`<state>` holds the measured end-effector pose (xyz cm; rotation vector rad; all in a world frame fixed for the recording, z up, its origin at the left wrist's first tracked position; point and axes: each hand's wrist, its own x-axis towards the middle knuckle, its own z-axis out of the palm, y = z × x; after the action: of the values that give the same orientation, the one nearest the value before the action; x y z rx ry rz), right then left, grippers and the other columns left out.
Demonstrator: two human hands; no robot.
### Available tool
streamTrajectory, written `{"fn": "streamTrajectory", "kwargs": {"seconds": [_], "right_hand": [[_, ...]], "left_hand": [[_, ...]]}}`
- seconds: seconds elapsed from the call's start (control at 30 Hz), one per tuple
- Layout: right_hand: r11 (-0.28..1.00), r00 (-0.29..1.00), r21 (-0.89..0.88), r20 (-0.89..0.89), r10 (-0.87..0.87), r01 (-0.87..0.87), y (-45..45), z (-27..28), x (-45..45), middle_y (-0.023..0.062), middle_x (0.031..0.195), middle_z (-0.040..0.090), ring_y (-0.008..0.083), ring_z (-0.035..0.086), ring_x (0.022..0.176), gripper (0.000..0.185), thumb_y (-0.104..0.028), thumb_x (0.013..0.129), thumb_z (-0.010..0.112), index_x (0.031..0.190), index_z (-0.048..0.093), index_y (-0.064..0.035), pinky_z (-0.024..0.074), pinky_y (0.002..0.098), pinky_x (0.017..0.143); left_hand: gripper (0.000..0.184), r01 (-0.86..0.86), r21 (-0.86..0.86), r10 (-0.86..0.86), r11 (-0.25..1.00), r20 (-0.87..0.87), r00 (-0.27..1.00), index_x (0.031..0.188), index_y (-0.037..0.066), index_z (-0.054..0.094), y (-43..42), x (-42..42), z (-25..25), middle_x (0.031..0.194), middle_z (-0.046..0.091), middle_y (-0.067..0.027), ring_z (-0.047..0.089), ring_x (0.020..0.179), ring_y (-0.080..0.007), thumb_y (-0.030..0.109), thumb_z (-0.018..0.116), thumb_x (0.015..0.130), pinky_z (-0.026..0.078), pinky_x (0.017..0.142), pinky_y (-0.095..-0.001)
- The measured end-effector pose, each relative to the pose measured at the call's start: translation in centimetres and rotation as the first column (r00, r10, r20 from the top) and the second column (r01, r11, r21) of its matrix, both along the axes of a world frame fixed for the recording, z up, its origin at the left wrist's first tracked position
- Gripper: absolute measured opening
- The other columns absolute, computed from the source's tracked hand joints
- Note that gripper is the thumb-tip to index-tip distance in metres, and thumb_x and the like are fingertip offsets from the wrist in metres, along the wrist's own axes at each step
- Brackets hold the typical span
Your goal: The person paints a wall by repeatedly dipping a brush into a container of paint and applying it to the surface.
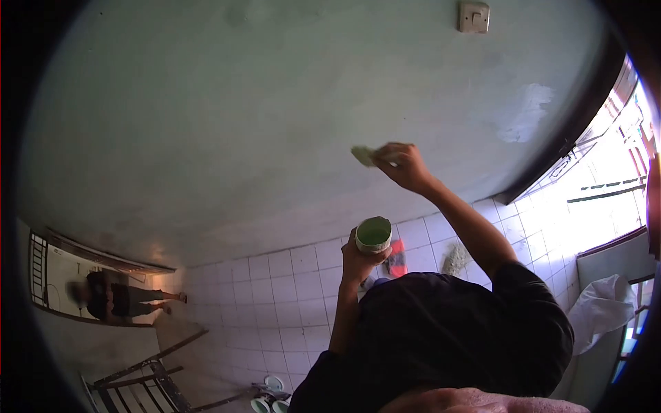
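Observation:
My right hand [407,169] is raised near the wall, its fingers closed around what looks like a paintbrush with a green, paint-coated end [362,155]. Whether that end touches the pale green wall [275,138] I cannot tell. Lower down, in front of my chest, my left hand [359,264] grips a white cup [374,247]. Green paint [374,234] shows inside the cup, which stands roughly upright with its mouth toward me.
A light switch [474,18] and a whitish patch [527,113] mark the wall. On the tiled floor [275,275] lies a red and black object [396,259]. A bright doorway [606,165] opens at right. A person [113,296] stands far left, near a dark frame [158,382].

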<state>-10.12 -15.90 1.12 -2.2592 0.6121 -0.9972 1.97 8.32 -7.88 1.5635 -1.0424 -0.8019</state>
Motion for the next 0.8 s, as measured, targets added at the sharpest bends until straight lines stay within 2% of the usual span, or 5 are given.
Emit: {"fn": "streamTrajectory", "kwargs": {"seconds": [0.23, 0.43, 0.53, 0.6, 0.8], "right_hand": [[0.773, 0.99, 0.621, 0.124, 0.065, -0.129, 9.7, -0.8, -13.8, 0.0087, 0.102, 0.077, 0.0183, 0.073, 0.097, 0.021, -0.007, 0.091, 0.079, 0.109, 0.072, 0.0003, 0.0591, 0.0336, 0.085], [0.788, 0.98, 0.589, 0.034, 0.195, -0.177, 13.4, -2.2, -18.4, 0.0102, 0.097, 0.076, 0.0236, 0.076, 0.089, 0.019, -0.005, 0.086, 0.081, 0.103, 0.072, 0.0, 0.0598, 0.0333, 0.082], [0.873, 0.9, 0.228, 0.044, 0.433, -0.431, 13.5, -2.8, -19.4, 0.0122, 0.097, 0.076, 0.0303, 0.075, 0.086, 0.015, -0.002, 0.083, 0.08, 0.096, 0.074, -0.0012, 0.0604, 0.0366, 0.079], [0.843, 0.854, 0.226, -0.074, 0.515, -0.488, 14.2, -2.6, -19.8, 0.0133, 0.101, 0.076, 0.0319, 0.075, 0.087, 0.018, -0.001, 0.08, 0.081, 0.098, 0.078, -0.0024, 0.062, 0.0396, 0.076], [0.909, 0.908, 0.224, -0.157, 0.389, -0.351, 18.3, -3.5, -20.8, 0.0079, 0.091, 0.073, 0.0311, 0.071, 0.089, 0.016, -0.003, 0.077, 0.076, 0.092, 0.076, -0.0057, 0.0578, 0.0422, 0.073]], "left_hand": [[0.079, 0.112, 0.129, -0.1, 0.985, -0.095, 0.99, 0.135, 0.001, 0.058, 1.8, -4.8, -2.3, 0.124, 0.072, -0.0106, 0.07, 0.111, -0.019, 0.017, 0.097, 0.068, 0.055, 0.1, -0.0353], [0.077, 0.247, 0.118, -0.248, 0.962, -0.004, 0.969, 0.134, 0.002, 0.059, 3.4, -8.0, -2.4, 0.124, 0.073, -0.0103, 0.071, 0.11, -0.0185, 0.012, 0.097, 0.068, 0.057, 0.097, -0.0349], [0.078, 0.284, 0.144, -0.302, 0.948, 0.125, 0.945, 0.133, 0.005, 0.061, 4.4, -9.6, -2.7, 0.121, 0.074, -0.0104, 0.072, 0.109, -0.0203, 0.017, 0.098, 0.065, 0.057, 0.097, -0.0357], [0.08, 0.281, 0.122, -0.304, 0.952, 0.496, 0.814, 0.131, 0.005, 0.062, 5.1, -10.7, -2.3, 0.113, 0.076, -0.0114, 0.074, 0.103, -0.0237, 0.022, 0.098, 0.062, 0.058, 0.095, -0.0363], [0.078, 0.331, 0.126, -0.354, 0.935, 0.279, 0.893, 0.13, 0.004, 0.062, 7.1, -13.9, -2.6, 0.11, 0.076, -0.0108, 0.075, 0.099, -0.0235, 0.021, 0.097, 0.062, 0.06, 0.093, -0.0366]]}}
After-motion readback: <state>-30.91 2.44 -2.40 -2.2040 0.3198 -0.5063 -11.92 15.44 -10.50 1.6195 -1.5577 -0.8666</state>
